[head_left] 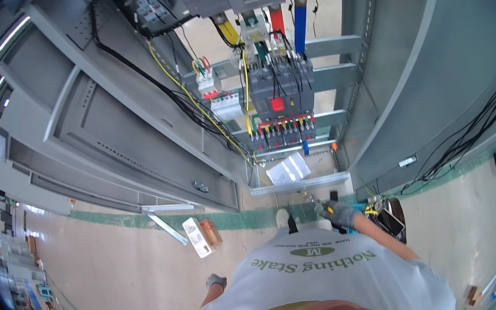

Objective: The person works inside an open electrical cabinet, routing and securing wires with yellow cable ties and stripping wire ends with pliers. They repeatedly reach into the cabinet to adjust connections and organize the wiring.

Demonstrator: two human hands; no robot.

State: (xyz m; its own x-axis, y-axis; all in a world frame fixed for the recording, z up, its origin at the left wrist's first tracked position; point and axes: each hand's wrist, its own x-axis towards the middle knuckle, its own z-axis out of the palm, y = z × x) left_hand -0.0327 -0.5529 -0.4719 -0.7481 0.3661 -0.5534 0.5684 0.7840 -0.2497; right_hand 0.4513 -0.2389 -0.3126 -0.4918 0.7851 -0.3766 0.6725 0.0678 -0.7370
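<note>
My right hand (344, 214), in a grey glove, is closed round a hand tool with a yellow-and-black handle (330, 209). The tool's thin metal end points toward the base of the open electrical cabinet (321, 181); its exact kind is too small to make out. Away to the left, my left hand (216, 280) hangs low beside my body, also gloved, its fingers curled with nothing visible in them. Inside the cabinet are a large grey circuit breaker (280, 90) with a red button and a row of small terminals below it. A white sheet (288, 169) lies on the cabinet floor.
A tool bag (390, 217) stands by my right hand. White and brown boxes (198, 237) and a metal strip (168, 228) lie on the floor at left. Cabinet doors (466, 80) swing out at both sides, the right one with black cables (480, 138) hanging loose.
</note>
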